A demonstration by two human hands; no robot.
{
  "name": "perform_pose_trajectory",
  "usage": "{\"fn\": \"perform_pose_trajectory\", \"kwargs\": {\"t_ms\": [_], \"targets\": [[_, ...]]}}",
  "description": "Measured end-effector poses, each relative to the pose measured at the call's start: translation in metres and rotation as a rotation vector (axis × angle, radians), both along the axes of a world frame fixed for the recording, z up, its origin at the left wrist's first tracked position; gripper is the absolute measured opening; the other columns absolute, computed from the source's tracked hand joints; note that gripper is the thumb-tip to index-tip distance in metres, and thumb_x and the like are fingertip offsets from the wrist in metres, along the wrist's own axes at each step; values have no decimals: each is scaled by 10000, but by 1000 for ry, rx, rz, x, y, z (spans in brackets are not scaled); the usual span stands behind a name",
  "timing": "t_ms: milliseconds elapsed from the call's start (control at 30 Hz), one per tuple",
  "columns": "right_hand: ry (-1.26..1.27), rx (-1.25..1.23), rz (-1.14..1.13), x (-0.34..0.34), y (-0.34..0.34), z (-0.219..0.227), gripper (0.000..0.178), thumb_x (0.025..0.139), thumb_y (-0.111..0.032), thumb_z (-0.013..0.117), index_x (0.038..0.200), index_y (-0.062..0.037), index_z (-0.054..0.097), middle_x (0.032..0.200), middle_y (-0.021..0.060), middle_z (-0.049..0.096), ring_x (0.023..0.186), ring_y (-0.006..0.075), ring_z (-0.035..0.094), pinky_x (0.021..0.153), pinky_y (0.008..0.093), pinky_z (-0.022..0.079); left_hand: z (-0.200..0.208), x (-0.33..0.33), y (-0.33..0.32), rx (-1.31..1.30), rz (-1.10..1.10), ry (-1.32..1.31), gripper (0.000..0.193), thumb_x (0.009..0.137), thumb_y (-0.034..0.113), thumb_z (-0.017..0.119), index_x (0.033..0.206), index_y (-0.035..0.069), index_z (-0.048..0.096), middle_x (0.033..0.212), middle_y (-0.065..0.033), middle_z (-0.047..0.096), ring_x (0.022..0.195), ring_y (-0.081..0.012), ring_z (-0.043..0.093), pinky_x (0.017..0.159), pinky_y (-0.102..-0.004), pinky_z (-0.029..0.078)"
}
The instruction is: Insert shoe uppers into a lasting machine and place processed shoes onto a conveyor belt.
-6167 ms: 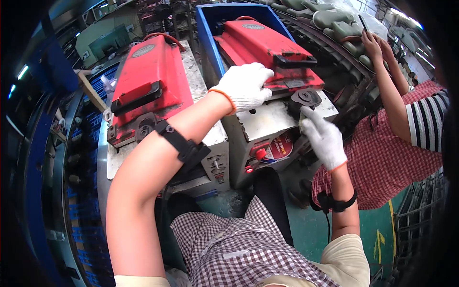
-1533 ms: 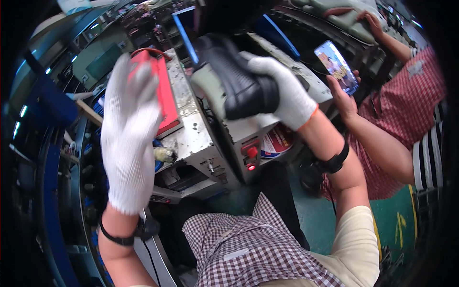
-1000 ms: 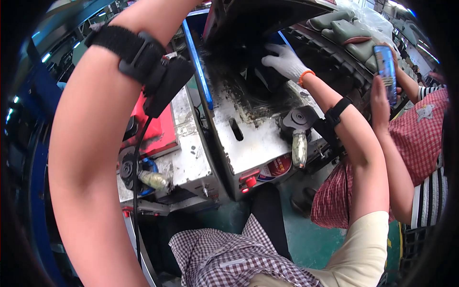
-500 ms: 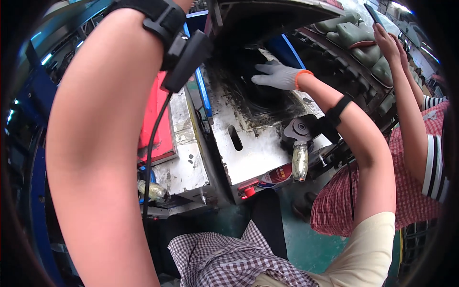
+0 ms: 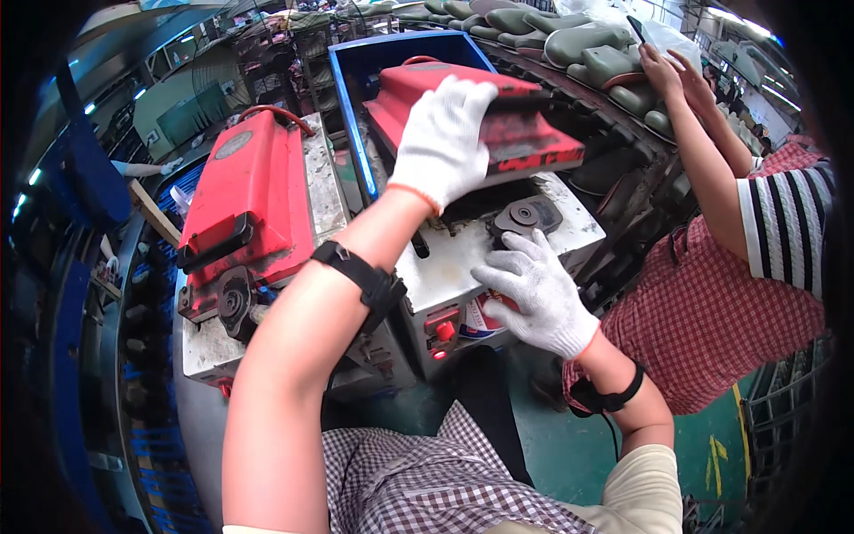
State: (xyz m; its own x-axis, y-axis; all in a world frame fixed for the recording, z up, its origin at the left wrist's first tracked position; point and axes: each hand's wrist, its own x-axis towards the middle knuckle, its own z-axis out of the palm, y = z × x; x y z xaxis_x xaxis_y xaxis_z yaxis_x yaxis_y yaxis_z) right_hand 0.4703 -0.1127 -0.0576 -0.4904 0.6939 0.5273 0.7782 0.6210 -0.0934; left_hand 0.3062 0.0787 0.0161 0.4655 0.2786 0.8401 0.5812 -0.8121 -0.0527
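My left hand (image 5: 445, 133), in a white knit glove, is closed around the black handle (image 5: 520, 100) of a red machine lid (image 5: 543, 138). The lid is tilted, its front edge above the worn metal bed (image 5: 458, 283). My right hand (image 5: 538, 298), gloved too, hovers at the bed's front with its fingers spread. Just beyond its fingertips is a dark round clamp (image 5: 523, 215). Whatever lies under the right palm is hidden, the clamp's grip included.
A second red-lidded machine (image 5: 253, 191) stands at the left, its lid down. Several green shoe-shaped forms (image 5: 587, 44) line the rack behind. At the right a person in a red checked apron (image 5: 676, 307) holds a phone (image 5: 636, 28). A red switch (image 5: 442, 330) is on the front panel.
The lid has come down from its raised position with my left hand on it. My right hand has withdrawn from the dark inside of the machine toward the front clamp.
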Motion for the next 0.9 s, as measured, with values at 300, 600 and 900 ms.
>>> {"fn": "perform_pose_trajectory", "kwargs": {"t_ms": [300, 600, 900], "targets": [[41, 319, 121, 39, 17, -20, 307, 729, -20, 706, 1031, -79, 699, 1143, 135, 693, 1172, 394, 682, 1027, 489, 568, -87, -1, -15, 82, 25, 29, 801, 705, 25, 703, 1462, 83, 447, 1395, -176, 513, 1388, -456, 455, 1124, -560, 405], [301, 430, -503, 112, 74, -33, 259, 987, -80, 636, 1237, -54, 700, 1221, 150, 693, 1172, 344, 653, 1038, 440, 513, -93, 5, -17, 67, 14, -69, 786, 718, 72, 725, 1459, 113, 469, 1416, -172, 538, 1387, -455, 486, 1139, -606, 394], [486, 317, 123, -66, 38, -17, 348, 856, 63, 689, 1193, -25, 711, 1197, 155, 686, 1136, 339, 654, 1021, 446, 521, 10, -115, -104, -368, 15, 222, 549, 854, 271, 663, 1345, 25, 660, 1210, -214, 704, 1138, -399, 672, 1030, -502, 524]]}}
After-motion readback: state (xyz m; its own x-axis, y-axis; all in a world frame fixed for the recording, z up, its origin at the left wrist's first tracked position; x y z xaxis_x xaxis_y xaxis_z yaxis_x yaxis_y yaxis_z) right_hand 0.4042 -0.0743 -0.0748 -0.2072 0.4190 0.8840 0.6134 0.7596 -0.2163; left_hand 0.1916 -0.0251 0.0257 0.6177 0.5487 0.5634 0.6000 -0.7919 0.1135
